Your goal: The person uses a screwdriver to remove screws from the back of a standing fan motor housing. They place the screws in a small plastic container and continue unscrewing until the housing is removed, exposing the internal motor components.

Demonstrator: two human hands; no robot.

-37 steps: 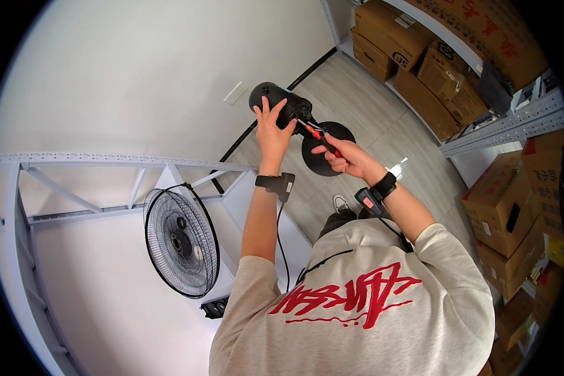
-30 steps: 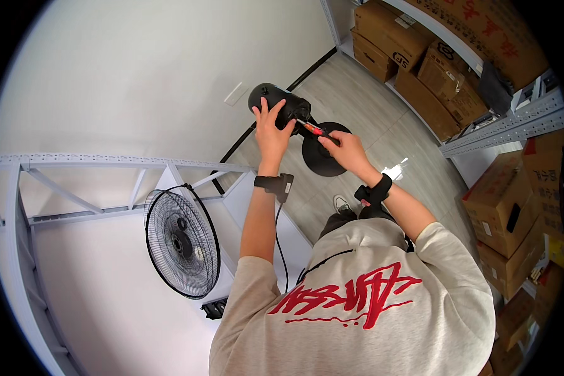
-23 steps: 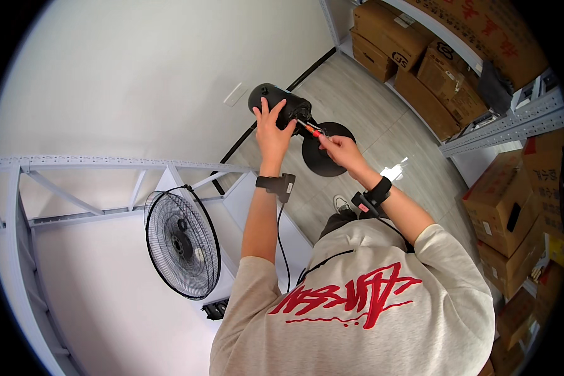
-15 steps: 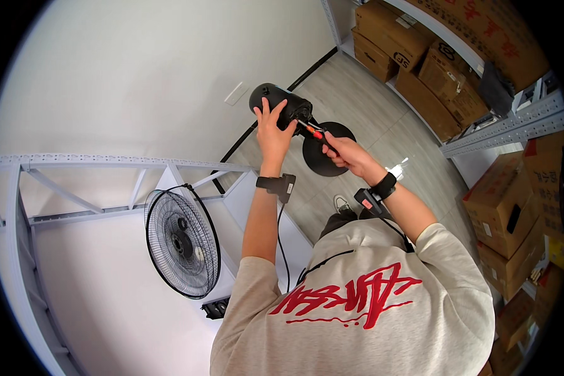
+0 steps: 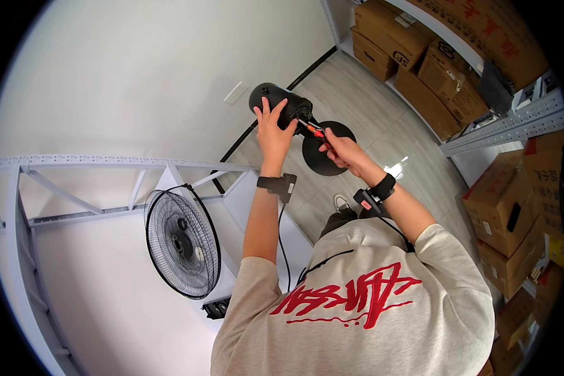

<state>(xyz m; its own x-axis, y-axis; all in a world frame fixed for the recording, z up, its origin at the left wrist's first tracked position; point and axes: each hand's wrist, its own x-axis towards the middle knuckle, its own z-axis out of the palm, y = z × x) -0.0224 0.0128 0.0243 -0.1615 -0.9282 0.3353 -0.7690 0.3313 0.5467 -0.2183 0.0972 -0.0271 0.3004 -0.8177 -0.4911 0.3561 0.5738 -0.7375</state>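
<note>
A black fan motor housing (image 5: pixel 267 94) stands on a post above a round black base (image 5: pixel 319 164) on the floor. My left hand (image 5: pixel 274 133) grips the housing from its near left side, fingers spread over its curve and thumb by the end with the works. My right hand (image 5: pixel 346 150) is closed around a screwdriver (image 5: pixel 315 131) with red and black on its handle. Its shaft points left at that end of the housing, close to my left thumb; the tip's contact is too small to make out.
To the left, a round wire fan guard (image 5: pixel 183 244) rests on a white shelf (image 5: pixel 94 282) with a metal frame. Cardboard boxes (image 5: pixel 395 37) fill the shelving at the far right, and more boxes (image 5: pixel 504 200) are stacked nearer. A white wall (image 5: pixel 169 75) rises behind the fan.
My right hand has shifted a little, and its fingers sit differently around the screwdriver handle. My left hand and the motor housing stay in place.
</note>
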